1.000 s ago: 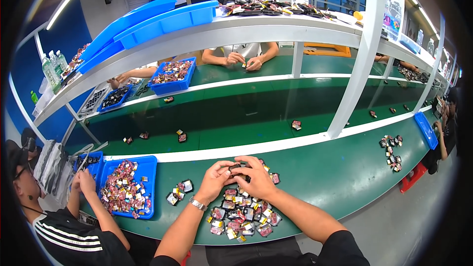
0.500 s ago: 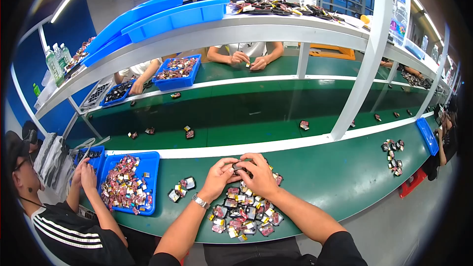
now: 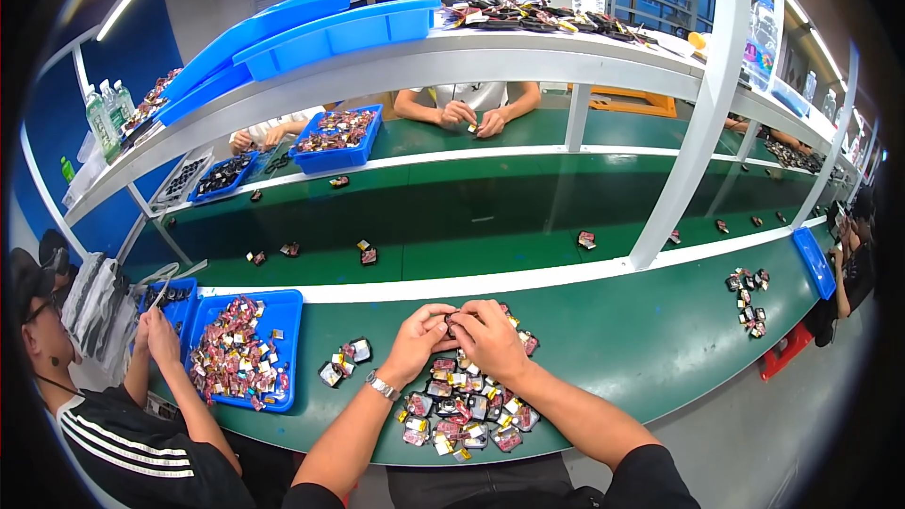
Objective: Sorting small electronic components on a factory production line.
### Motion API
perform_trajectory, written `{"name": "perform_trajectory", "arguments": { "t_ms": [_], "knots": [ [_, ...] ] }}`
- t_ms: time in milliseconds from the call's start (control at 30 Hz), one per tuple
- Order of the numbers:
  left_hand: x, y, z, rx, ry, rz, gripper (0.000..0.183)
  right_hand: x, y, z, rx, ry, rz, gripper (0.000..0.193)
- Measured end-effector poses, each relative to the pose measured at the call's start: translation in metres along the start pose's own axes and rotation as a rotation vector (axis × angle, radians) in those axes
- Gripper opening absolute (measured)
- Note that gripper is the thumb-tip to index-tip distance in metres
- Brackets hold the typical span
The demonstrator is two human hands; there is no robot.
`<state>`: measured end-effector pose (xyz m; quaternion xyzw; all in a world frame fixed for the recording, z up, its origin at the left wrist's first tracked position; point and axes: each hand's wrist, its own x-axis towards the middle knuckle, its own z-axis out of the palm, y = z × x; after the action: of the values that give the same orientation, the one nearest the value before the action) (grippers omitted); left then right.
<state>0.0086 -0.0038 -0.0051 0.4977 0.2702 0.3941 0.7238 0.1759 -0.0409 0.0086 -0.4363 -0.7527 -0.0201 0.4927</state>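
My left hand and my right hand meet above the green work surface, both closed on a small black casing. My fingers cover most of it, so its details are hidden. A watch with a metal band is on my left wrist. Just below my hands lies a pile of small electronic assemblies, with black casings, red boards and silver and yellow parts. Several similar assemblies form a small cluster left of my left forearm.
Left of me stands a blue bin heaped with red-and-yellow parts, where a co-worker handles something. A white rail separates my surface from a green belt carrying scattered assemblies. A white post rises at the right.
My right-hand fingers have curled in closer over the casing. Assemblies on the belt have shifted slightly right. Across the belt at left, a person's reaching arm has drawn back from the bin.
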Motion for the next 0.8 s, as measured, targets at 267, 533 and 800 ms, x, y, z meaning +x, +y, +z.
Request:
{"name": "perform_trajectory", "arguments": {
  "t_ms": [267, 533, 800],
  "knots": [
    [0.0, 0.001, 0.004, 0.008, 0.04, -0.01, 0.024, -0.003, 0.0, -0.002, -0.062, -0.028, -0.021, 0.021],
    [0.001, -0.005, 0.008, 0.108, 0.177, 0.11, 0.018, 0.005, -0.01, -0.007, 0.046, -0.012, 0.024, 0.033],
    [0.002, -0.013, 0.003, 0.253, 0.144, 0.193, 0.021, 0.003, 0.005, 0.005, 0.287, -0.112, 0.338, 0.025]
  ]
}}
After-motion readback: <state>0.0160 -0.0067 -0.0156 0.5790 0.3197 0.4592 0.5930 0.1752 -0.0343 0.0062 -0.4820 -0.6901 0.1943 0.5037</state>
